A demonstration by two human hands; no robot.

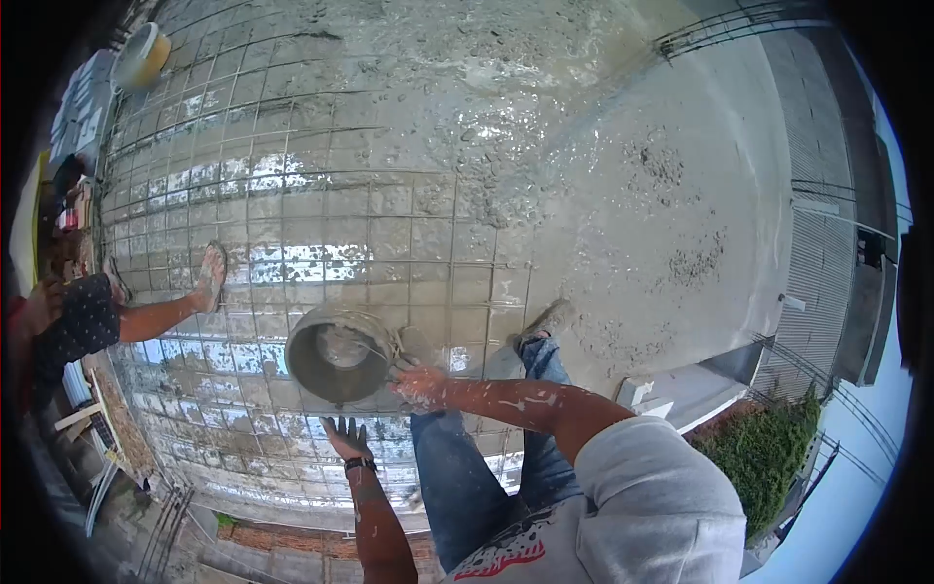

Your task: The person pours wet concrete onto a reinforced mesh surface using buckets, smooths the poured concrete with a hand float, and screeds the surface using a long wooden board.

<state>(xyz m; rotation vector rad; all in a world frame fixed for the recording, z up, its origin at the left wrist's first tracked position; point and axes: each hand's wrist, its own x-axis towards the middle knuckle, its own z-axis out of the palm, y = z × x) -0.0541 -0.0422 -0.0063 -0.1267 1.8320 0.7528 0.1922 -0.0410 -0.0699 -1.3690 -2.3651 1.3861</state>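
A grey, cement-smeared bucket (304, 360) is tipped so that its open mouth and hollow inside show. My right hand (418, 385), spattered with wet cement, is closed at the bucket's right side by the rim; the fingertips are partly hidden. Just below the bucket, my left hand (347, 440) is held out with its fingers spread and coated grey, a dark band on its wrist. Nothing lies in that hand. Under the bucket runs a steel rebar grid (450, 248) over a wet surface.
Wet concrete (623, 224) spreads across the upper right. At left stands another person, whose bare foot (209, 277) is on the grid. A pale yellow bucket (146, 58) sits at the upper left. Rebar ends (720, 34) project at the top right.
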